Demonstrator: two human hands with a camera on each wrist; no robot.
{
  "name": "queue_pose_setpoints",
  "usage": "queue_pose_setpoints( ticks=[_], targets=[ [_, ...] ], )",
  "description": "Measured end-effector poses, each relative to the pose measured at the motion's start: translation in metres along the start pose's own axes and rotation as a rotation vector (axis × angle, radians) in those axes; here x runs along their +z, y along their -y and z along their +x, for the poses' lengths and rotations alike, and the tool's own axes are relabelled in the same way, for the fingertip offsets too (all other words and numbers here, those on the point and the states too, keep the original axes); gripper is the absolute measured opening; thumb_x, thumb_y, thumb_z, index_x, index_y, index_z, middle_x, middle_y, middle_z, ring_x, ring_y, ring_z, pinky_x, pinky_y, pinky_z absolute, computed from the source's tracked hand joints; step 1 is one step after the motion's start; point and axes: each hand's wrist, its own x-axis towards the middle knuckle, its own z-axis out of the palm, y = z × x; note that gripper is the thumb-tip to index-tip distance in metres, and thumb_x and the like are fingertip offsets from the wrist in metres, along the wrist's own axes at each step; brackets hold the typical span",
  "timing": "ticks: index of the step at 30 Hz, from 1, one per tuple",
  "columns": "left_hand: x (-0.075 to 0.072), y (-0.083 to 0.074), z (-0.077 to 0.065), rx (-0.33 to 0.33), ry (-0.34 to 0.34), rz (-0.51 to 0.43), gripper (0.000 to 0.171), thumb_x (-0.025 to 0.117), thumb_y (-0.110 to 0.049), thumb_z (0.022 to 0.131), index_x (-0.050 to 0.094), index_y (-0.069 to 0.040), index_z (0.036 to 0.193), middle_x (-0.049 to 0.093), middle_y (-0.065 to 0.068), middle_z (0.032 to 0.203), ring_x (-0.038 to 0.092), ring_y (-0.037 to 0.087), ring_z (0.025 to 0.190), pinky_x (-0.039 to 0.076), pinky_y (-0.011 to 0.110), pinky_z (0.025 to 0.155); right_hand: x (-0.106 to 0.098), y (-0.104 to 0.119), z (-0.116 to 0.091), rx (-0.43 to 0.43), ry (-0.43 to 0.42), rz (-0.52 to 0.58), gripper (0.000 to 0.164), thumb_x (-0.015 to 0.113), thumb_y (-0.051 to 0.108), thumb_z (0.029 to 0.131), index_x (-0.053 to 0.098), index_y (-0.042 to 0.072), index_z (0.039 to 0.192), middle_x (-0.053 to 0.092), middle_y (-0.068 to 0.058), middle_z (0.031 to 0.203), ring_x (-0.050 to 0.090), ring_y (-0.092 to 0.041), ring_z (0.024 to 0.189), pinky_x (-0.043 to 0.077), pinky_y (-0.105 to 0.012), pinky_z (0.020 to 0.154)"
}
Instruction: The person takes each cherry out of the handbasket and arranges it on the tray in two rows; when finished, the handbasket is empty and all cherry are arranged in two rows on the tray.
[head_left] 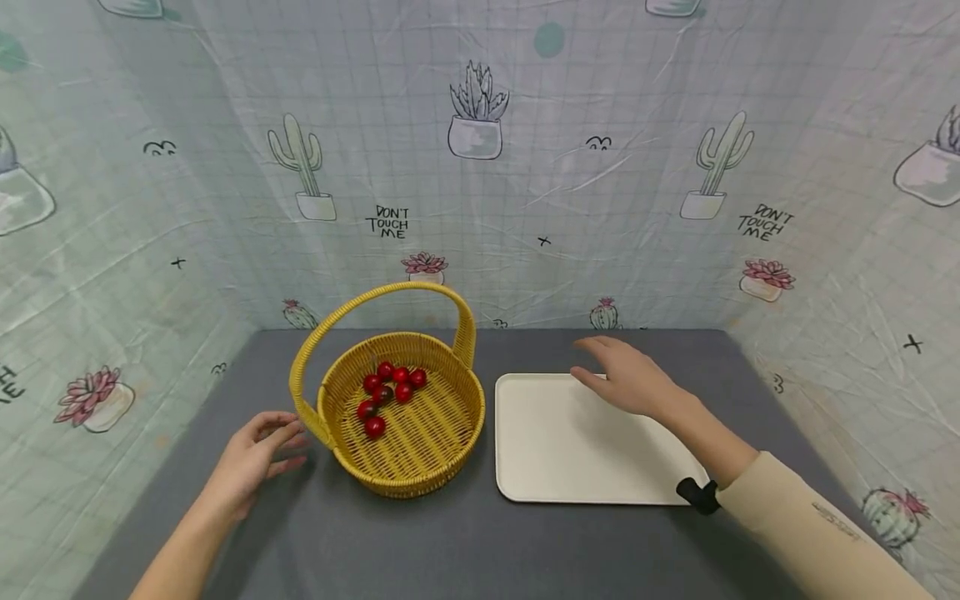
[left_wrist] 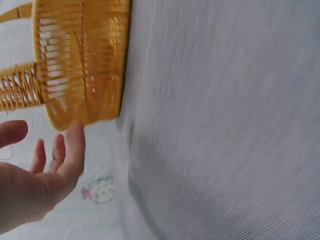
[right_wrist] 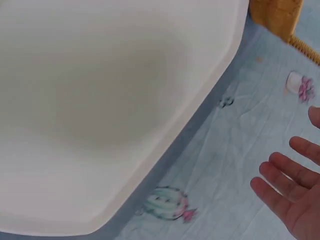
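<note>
Yellow wicker basket, round, coarse weave, tall arched handle, sits left of centre on the matte grey bench. Glossy red balls, some dark-patched, bunched inside toward its far-left side. Left hand right beside the handle base: grip slack, fingers gently bent, nothing held; can't tell if fingertips touch the weave. Smooth off-white tray, rounded-corner rectangle, just right of basket. Right hand above it: grip spread, thumb apart, nothing held.

Basket: arched handle crosses overhead; front side leaves room. Tray: low, approachable over left end. Gap between: narrow.
</note>
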Motion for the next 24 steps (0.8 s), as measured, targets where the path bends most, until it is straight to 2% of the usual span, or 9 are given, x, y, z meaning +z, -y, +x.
queue_pose_setpoints(
  ticks=[3,5,7,13,19,24],
  targets=[
    [0.005,0.000,-0.006,-0.085,0.044,-0.232,0.045,0.056,-0.026,0.109,0.036,0.002,0.138,0.055,0.008,0.124,0.065,0.021,0.110,0.057,0.043,0.098,-0.002,0.014,0.011,-0.054,0.009,0.026,0.044,0.065,0.028,0.104,0.060,0.000,0.138,0.061,-0.019,0.136,0.059,-0.038,0.124,0.053,-0.056,0.098],
    [0.010,0.001,-0.011,-0.132,0.064,-0.330,0.044,0.057,-0.020,0.108,0.033,0.001,0.139,0.054,0.006,0.122,0.064,0.019,0.108,0.056,0.044,0.101,-0.003,0.024,0.019,-0.087,0.032,0.052,0.039,0.067,0.026,0.103,0.063,0.002,0.133,0.065,-0.015,0.130,0.062,-0.034,0.119,0.055,-0.052,0.096],
    [0.016,0.001,-0.015,-0.169,0.067,-0.389,0.045,0.059,-0.015,0.107,0.031,-0.001,0.140,0.054,0.006,0.121,0.063,0.019,0.106,0.055,0.044,0.102,-0.003,0.034,0.027,-0.125,0.058,0.075,0.033,0.067,0.024,0.103,0.066,0.004,0.128,0.068,-0.011,0.124,0.064,-0.030,0.114,0.057,-0.048,0.093],
    [0.038,-0.002,-0.026,-0.247,0.038,-0.478,0.047,0.065,-0.014,0.104,0.030,-0.007,0.135,0.056,0.006,0.114,0.063,0.017,0.098,0.056,0.043,0.099,-0.001,0.062,0.053,-0.230,0.160,0.131,0.024,0.067,0.022,0.103,0.069,0.008,0.122,0.070,-0.005,0.117,0.065,-0.023,0.107,0.058,-0.041,0.090],
    [0.054,-0.002,-0.029,-0.265,-0.002,-0.505,0.041,0.067,-0.016,0.103,0.036,-0.009,0.128,0.058,0.004,0.109,0.064,0.015,0.093,0.058,0.042,0.096,0.002,0.088,0.080,-0.359,0.397,0.227,0.025,0.064,0.020,0.104,0.068,0.007,0.125,0.069,-0.009,0.122,0.065,-0.019,0.108,0.057,-0.034,0.093],
    [0.061,-0.001,-0.028,-0.246,-0.014,-0.482,0.043,0.068,-0.018,0.103,0.035,-0.007,0.128,0.059,0.007,0.117,0.064,0.018,0.098,0.058,0.041,0.096,0.006,0.109,0.102,-0.404,0.560,0.206,0.030,0.063,0.021,0.105,0.065,0.008,0.132,0.067,-0.009,0.129,0.065,-0.015,0.109,0.056,-0.028,0.093]
  ],
)
